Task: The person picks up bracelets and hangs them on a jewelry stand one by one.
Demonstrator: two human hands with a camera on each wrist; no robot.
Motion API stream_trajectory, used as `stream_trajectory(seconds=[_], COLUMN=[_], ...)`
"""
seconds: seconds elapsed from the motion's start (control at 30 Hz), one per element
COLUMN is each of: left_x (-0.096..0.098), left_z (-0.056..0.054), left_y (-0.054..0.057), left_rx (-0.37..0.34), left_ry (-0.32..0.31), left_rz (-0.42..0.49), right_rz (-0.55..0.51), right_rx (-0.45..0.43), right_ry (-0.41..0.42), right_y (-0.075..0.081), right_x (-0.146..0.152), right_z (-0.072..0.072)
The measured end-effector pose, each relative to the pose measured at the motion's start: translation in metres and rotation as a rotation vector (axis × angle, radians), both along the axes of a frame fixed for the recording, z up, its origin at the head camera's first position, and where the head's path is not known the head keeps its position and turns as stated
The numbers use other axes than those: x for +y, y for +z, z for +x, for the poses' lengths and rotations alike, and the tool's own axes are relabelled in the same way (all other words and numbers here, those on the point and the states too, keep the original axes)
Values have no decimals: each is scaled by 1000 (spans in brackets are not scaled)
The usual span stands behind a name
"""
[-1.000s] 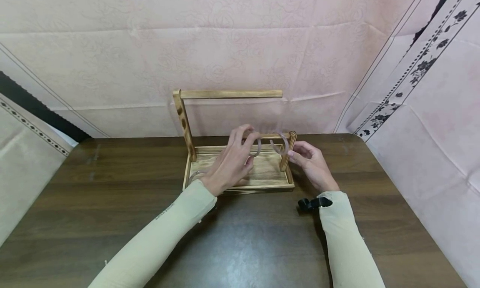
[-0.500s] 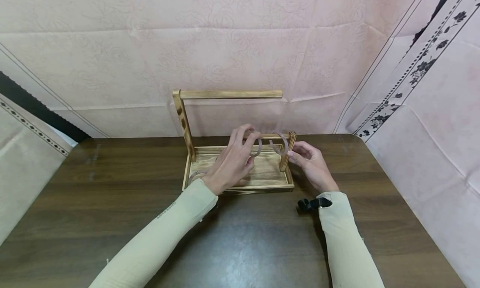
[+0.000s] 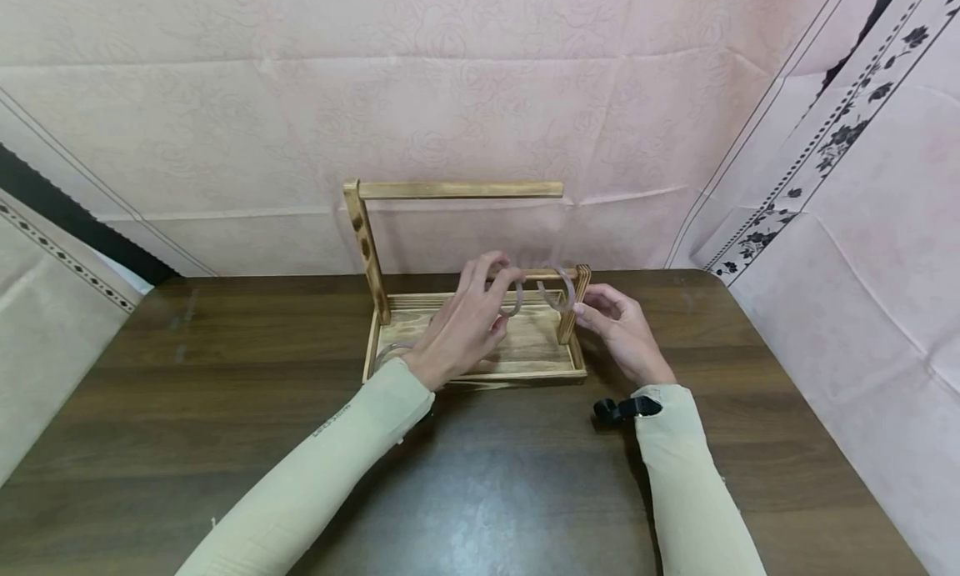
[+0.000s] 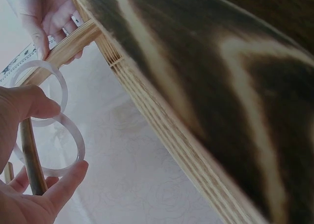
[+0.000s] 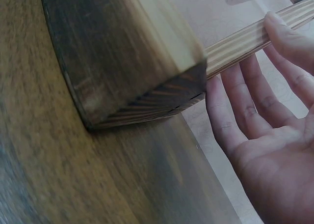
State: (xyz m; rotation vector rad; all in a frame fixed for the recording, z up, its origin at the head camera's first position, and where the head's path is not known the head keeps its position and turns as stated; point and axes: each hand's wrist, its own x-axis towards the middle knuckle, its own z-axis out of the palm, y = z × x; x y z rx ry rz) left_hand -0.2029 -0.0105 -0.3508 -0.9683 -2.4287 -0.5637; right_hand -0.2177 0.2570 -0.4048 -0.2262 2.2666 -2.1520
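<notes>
A wooden stand (image 3: 536,349) with a tray base and two crossbars sits at the table's far edge. My left hand (image 3: 467,330) reaches over the tray. Its thumb and fingers pinch a pale translucent bangle (image 4: 81,141), which encircles the lower bar (image 3: 538,273). A second bangle (image 3: 572,289) hangs on that bar to the right, close to the short post (image 3: 570,319). My right hand (image 3: 624,333) grips this post, thumb on one side and fingers on the other, as the right wrist view shows. Another bangle (image 3: 388,350) lies at the tray's left, partly hidden by my left wrist.
The tall post (image 3: 367,259) and upper bar (image 3: 461,190) rise behind and left of my left hand. A pale patterned cloth (image 3: 450,101) hangs just beyond the brown table (image 3: 247,376). A black wrist camera (image 3: 628,408) sits at my right cuff.
</notes>
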Motion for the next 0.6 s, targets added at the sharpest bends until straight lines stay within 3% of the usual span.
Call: stream_trajectory(seconds=[0.6], left_x=[-2], left_z=[-2], left_y=[-2], left_rx=[34], left_ry=[14], left_rz=[-16], right_rz=[-2], right_rx=[1], right_ry=[2], right_y=[1], right_x=[-1], right_z=[1])
